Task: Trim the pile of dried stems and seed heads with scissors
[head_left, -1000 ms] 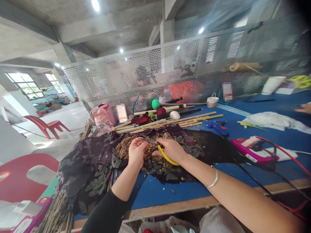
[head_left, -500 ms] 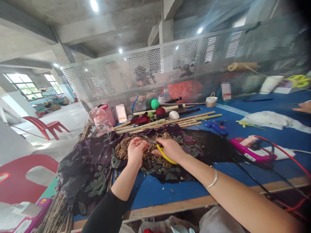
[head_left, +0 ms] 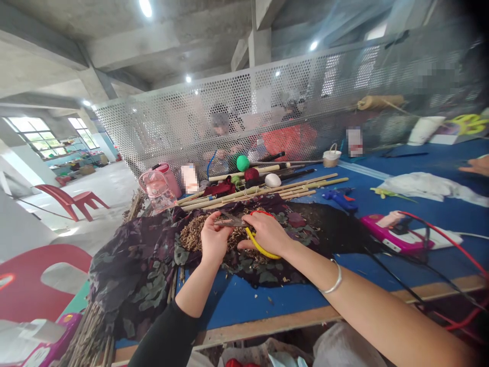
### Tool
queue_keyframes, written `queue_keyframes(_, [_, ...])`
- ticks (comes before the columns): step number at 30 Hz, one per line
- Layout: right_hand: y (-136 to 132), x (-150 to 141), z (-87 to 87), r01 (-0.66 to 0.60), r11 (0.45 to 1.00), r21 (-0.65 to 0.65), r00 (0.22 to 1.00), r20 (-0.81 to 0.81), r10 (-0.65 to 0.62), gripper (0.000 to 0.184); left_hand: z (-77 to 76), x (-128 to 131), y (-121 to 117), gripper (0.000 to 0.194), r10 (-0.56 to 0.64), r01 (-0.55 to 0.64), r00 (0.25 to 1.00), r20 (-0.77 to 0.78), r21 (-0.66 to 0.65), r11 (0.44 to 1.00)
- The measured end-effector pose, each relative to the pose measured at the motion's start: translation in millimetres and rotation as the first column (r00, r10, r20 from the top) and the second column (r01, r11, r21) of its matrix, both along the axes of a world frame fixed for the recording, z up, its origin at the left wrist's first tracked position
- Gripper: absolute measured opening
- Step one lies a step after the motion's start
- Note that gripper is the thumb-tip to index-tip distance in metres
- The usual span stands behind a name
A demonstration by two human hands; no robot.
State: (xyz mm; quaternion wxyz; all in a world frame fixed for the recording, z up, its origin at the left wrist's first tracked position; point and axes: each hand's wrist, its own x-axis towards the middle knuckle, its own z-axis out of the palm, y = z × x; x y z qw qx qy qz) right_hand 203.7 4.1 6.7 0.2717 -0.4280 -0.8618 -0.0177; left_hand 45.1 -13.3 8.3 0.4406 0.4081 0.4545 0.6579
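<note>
In my right hand (head_left: 266, 232) is a pair of scissors (head_left: 260, 246) with yellow-wrapped and red handles, its blades pointing left and parted. My left hand (head_left: 213, 240) is closed in a pinch at the blade tips; what its fingers hold is too small to make out. Both hands are over a heap of brown, crumbly dried plant pieces (head_left: 191, 233). Under the heap spreads a dark floral cloth (head_left: 143, 270) on the blue table (head_left: 248, 300).
Bamboo sticks (head_left: 301, 183) lie behind the cloth, with a green ball (head_left: 242, 163) and a white ball (head_left: 272, 180). To the right are a blue glue gun (head_left: 340, 200) and a pink power strip (head_left: 397, 234) with cords. Another person's hand (head_left: 476, 165) shows at far right.
The scissor blades have parted and now show more clearly beside my left fingers. A red handle part has come into sight above my right hand. Both hands stay in nearly the same place.
</note>
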Motion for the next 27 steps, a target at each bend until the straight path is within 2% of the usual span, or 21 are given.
queue_keyframes(6, [1.4,2.0,-1.8,0.007,1.0,-0.021,1.0,-0.009,-0.007,0.059,0.8,-0.1,-1.4,0.086,-0.014,0.014,0.999,0.029,-0.005,1.0])
queue_keyframes(9, [0.9,3.6,-1.5,0.034,0.999,-0.021,0.999,0.02,-0.034,0.057,0.4,-1.3,-1.9,0.094,-0.02,0.02,1.0,0.004,0.001,1.0])
queue_keyframes(12, [0.5,5.2,-0.5,0.06,0.998,-0.02,0.997,0.045,-0.059,0.056,0.6,-2.6,-2.0,0.095,-0.027,0.027,1.0,-0.001,-0.019,0.999])
queue_keyframes(16, [2.2,6.6,-0.3,0.032,0.997,-0.066,0.998,0.048,-0.028,0.05,2.8,-2.3,-2.4,0.093,-0.056,0.058,0.998,0.041,-0.055,0.997])
queue_keyframes(20, [4.3,5.5,-1.9,0.033,0.993,-0.113,0.999,0.028,-0.03,0.044,3.8,-1.6,-1.2,0.09,-0.072,0.087,0.985,0.158,-0.09,0.992])
queue_keyframes(23, [4.8,3.9,-2.1,0.061,0.993,-0.099,0.998,-0.023,-0.063,0.044,2.7,-2.7,1.6,0.087,-0.063,0.093,0.96,0.271,-0.098,0.991])
queue_keyframes(27, [5.6,4.3,-0.9,0.104,0.992,-0.074,0.991,-0.078,-0.11,0.044,0.5,-5.6,5.5,0.086,-0.026,0.073,0.94,0.341,-0.126,0.989])
